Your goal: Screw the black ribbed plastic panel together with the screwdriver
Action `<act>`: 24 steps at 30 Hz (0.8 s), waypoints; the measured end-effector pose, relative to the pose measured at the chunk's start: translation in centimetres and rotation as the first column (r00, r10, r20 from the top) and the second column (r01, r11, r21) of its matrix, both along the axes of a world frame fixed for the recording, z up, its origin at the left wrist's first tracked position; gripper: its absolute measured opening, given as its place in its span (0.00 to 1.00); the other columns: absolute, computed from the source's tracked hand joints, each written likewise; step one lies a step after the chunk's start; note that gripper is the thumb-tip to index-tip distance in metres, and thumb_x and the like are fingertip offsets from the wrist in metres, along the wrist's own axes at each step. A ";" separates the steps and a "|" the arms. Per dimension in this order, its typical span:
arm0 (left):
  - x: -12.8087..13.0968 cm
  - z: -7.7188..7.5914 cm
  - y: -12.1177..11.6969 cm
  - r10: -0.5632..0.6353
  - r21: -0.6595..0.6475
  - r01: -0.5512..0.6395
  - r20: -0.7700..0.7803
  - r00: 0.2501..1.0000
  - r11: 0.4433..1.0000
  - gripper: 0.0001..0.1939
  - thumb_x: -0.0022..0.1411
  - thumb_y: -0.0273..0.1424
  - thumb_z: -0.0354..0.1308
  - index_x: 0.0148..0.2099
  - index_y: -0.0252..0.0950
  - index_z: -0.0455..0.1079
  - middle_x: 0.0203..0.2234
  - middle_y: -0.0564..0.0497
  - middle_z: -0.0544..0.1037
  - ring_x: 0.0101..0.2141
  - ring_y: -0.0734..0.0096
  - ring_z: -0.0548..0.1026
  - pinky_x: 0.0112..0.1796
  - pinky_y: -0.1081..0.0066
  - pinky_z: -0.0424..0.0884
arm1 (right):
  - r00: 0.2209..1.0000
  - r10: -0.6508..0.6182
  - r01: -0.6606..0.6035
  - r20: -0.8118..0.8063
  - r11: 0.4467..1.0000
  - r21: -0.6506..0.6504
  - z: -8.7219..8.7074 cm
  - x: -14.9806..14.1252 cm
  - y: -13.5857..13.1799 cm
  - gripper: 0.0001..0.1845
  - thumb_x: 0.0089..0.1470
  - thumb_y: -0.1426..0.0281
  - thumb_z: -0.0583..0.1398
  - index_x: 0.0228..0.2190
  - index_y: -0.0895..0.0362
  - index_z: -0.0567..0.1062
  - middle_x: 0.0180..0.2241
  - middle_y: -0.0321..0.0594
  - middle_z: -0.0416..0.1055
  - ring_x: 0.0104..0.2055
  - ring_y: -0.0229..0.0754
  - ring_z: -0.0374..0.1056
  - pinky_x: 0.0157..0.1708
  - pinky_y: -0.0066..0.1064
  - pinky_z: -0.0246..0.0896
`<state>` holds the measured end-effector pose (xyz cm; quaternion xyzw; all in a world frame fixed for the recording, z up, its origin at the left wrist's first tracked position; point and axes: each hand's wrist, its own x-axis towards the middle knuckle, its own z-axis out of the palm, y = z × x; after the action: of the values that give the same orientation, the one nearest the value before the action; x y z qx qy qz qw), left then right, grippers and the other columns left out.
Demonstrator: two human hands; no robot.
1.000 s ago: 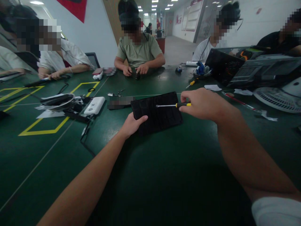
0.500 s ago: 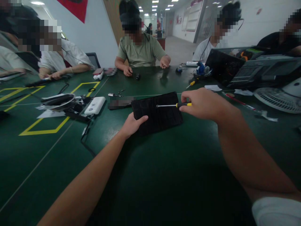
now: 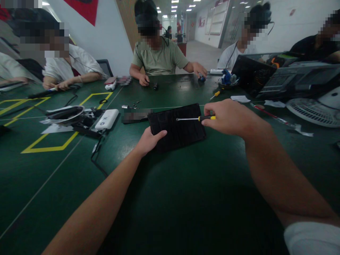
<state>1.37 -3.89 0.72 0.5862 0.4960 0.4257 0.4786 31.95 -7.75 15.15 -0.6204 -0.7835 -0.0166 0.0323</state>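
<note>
1. Steadying a black panel, the left hand is clamped on it by the left edge. I see the thumb across its face; the other fingers are mostly hidden. I judge that this edge hold leaves most of the face uncovered.

2. The right hand has thumb and fingers closed together round the handle of a screwdriver. From my station I see the shaft extend leftward over the panel's upper half, its tip over the middle. I cannot tell whether tip and panel touch.

3. The panel lies between the hands, well in from the far edge of the green desk, its top right corner higher than its top left. I read the slant as meeting the shaft's reach; whether it rests flat I cannot tell.

4. Just beside the panel's left edge is a dark, obscured object; beyond it lie small parts, presumably grouped there to stay within reach.

5. Nearer the desk's far edge lies a second screwdriver. At that edge I note a co-worker's hand at a small blue item.
</note>
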 end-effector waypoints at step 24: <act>0.1 0.1 -0.2 -0.001 -0.012 0.001 0.014 1.000 1.000 0.31 0.58 0.45 0.78 0.58 0.35 0.80 0.58 0.37 0.87 0.60 0.40 0.84 0.64 0.37 0.76 | 0.998 -0.044 0.045 0.040 0.998 -0.032 -0.1 -0.3 -0.1 0.20 0.66 0.52 0.61 0.49 0.50 0.83 0.41 0.49 0.84 0.40 0.56 0.76 0.34 0.40 0.59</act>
<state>1.45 -4.07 0.80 0.5807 0.4950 0.4265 0.4858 31.63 -7.87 15.09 -0.6376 -0.7702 -0.0164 0.0063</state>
